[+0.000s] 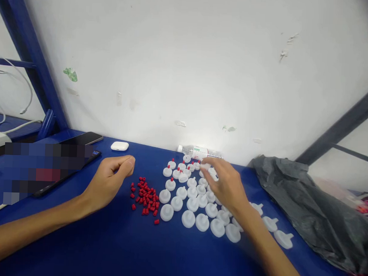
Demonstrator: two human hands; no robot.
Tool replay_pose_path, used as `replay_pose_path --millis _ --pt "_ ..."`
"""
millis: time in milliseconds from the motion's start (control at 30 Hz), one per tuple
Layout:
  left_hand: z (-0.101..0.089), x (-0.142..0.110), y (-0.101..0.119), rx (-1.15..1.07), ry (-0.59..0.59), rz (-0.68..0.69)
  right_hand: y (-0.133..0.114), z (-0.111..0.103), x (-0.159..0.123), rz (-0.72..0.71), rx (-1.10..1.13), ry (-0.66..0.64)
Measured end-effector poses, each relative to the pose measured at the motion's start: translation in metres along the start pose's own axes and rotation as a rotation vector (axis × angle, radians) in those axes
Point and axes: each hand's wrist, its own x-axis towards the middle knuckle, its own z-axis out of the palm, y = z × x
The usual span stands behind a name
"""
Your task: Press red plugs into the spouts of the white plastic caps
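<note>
On the blue table point(114, 240) lies a pile of small red caps point(145, 195). Beside it stand several white round plastic pieces point(196, 203); a few at the back carry red caps point(171, 166). My left hand point(110, 179) rests on the table just left of the red pile, fingers curled in a loose fist, nothing visible in it. My right hand point(226, 183) hovers over the white pieces and pinches one white piece point(205, 166) at its fingertips, slightly blurred.
A clear water bottle point(198, 151) lies against the white wall. A white earbud case point(119, 146) and a dark phone point(84, 138) lie at the back left. A grey plastic bag point(305, 206) covers the right side. Blue frame posts point(32, 60) stand at both sides.
</note>
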Motion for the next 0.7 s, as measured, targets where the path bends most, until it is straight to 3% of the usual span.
replay_pose_path --millis 100,267,533,700 --pt "-0.004 0.010 -0.008 0.142 -0.043 0.034 0.025 0.001 -0.002 0.196 0.005 -0.054" --pt "0.002 0.012 -0.020 0.479 -0.221 0.022 0.024 0.012 -0.005 0.127 0.041 -0.272" --pt "0.009 0.009 -0.033 0.508 -0.307 -0.016 0.020 0.017 -0.008 0.100 0.062 -0.410" --pt "0.011 0.008 -0.035 0.499 -0.330 -0.001 0.010 0.008 -0.004 0.126 0.073 -0.356"
